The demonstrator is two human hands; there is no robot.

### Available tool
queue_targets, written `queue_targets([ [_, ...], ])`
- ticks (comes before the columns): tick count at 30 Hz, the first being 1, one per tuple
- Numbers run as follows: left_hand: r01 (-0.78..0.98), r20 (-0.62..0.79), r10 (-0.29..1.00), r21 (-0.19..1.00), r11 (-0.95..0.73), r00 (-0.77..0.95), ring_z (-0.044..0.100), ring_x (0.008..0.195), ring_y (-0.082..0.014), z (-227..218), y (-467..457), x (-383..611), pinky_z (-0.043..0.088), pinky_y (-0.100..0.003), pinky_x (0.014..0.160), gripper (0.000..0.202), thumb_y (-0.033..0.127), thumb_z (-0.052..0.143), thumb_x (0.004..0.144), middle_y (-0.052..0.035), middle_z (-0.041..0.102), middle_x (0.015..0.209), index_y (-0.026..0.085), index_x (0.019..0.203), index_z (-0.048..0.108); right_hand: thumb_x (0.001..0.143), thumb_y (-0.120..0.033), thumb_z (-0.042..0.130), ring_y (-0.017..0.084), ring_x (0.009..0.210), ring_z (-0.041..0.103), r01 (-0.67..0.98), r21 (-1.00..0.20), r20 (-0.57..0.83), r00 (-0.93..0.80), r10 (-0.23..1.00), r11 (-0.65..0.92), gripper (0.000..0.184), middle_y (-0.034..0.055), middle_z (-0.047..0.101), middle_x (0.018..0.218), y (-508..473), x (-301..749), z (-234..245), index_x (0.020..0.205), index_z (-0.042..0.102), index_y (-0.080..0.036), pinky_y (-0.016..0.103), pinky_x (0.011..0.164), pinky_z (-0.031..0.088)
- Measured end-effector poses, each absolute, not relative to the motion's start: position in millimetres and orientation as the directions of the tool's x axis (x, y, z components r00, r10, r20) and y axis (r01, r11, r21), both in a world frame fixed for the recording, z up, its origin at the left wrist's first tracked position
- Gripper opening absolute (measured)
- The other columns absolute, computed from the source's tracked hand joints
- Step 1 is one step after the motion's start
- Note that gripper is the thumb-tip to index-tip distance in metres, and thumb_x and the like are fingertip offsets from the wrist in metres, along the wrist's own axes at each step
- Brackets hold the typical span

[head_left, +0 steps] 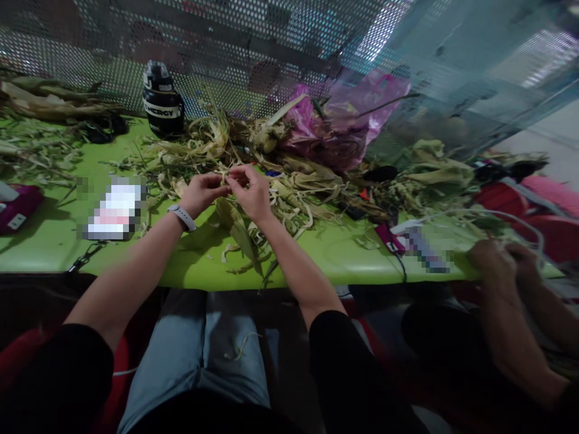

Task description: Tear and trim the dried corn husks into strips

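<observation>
My left hand [202,194], with a white band on its wrist, and my right hand [251,193] meet above the table's middle. Their fingertips are closed together on a small pale strip of corn husk [224,175], partly hidden by the fingers. Below them a wider green husk leaf [237,229] slants toward the table's front edge. Curled husk shreds [294,208] lie to the right of my right hand. Behind both hands runs a heap of dry husks and stalks [212,141].
A black bottle [163,111] stands behind left. A phone [115,208] lies on the green table [190,265]; another phone [427,250] is to the right. A pink plastic bag [344,129] rests by the perforated screen. A co-worker's hands [495,262] are at far right.
</observation>
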State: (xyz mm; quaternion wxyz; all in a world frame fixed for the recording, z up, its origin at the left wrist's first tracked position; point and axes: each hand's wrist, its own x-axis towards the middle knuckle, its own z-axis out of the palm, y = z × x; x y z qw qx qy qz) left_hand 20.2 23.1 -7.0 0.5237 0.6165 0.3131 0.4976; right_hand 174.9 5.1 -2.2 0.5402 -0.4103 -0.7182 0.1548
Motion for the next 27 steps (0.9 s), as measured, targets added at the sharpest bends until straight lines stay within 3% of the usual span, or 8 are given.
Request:
queue_targets([
  [4, 0.024, 0.302, 0.860, 0.939, -0.342, 0.412, 0.048, 0.063, -0.0104, -1, 20, 18, 0.039, -0.026, 0.063, 0.029, 0.035, 0.081, 0.064, 0.0024, 0.053, 0.063, 0.013, 0.068, 0.063, 0.085, -0.043, 0.061, 0.013, 0.074, 0.059, 0.348, -0.740, 0.604, -0.031, 0.796, 0.575, 0.032, 0.0014, 0.062, 0.088, 8, 178, -1, 0.108, 0.055, -0.022, 0.029, 0.073, 0.052],
  [8, 0.102, 0.287, 0.808, 0.915, -0.390, 0.514, 0.047, 0.065, -0.0112, 7, 14, 17, 0.039, -0.026, 0.063, 0.024, 0.035, 0.075, 0.071, 0.0021, 0.053, 0.067, 0.014, 0.074, 0.063, 0.085, -0.046, 0.061, 0.012, 0.075, 0.053, 0.495, -0.721, 0.593, 0.079, 0.802, 0.485, 0.026, 0.0015, 0.058, 0.087, 7, 190, 11, 0.086, 0.059, -0.020, 0.029, 0.078, 0.048],
  [14, 0.054, 0.229, 0.766, 0.944, -0.325, 0.601, 0.053, 0.066, -0.0127, 10, 13, 20, 0.044, -0.027, 0.065, 0.022, 0.032, 0.077, 0.071, -0.0003, 0.058, 0.068, 0.014, 0.072, 0.065, 0.081, -0.054, 0.061, 0.012, 0.067, 0.050, 0.407, -0.857, 0.280, -0.151, 0.948, 0.318, 0.041, -0.0012, 0.055, 0.063, 8, 200, 20, 0.065, 0.064, -0.016, 0.027, 0.068, 0.041],
  [21, 0.006, 0.157, 0.778, 0.979, -0.203, 0.608, 0.050, 0.061, -0.0108, 12, 9, 20, 0.041, -0.025, 0.062, 0.015, 0.023, 0.078, 0.068, -0.0026, 0.062, 0.069, 0.012, 0.072, 0.069, 0.071, -0.045, 0.075, 0.011, 0.063, 0.051, 0.285, -0.910, 0.279, -0.117, 0.953, 0.302, 0.032, -0.0012, 0.061, 0.061, 7, 197, 20, 0.062, 0.069, -0.015, 0.026, 0.065, 0.041],
  [27, -0.005, 0.157, 0.686, 0.976, -0.218, 0.711, 0.044, 0.057, -0.0103, 13, 7, 18, 0.038, -0.024, 0.057, 0.023, 0.035, 0.077, 0.071, 0.0008, 0.052, 0.061, 0.015, 0.067, 0.066, 0.065, -0.058, 0.078, 0.012, 0.066, 0.055, 0.176, -0.954, 0.201, -0.233, 0.952, 0.244, 0.043, -0.0001, 0.065, 0.067, 5, 202, 23, 0.072, 0.073, -0.016, 0.025, 0.065, 0.045],
])
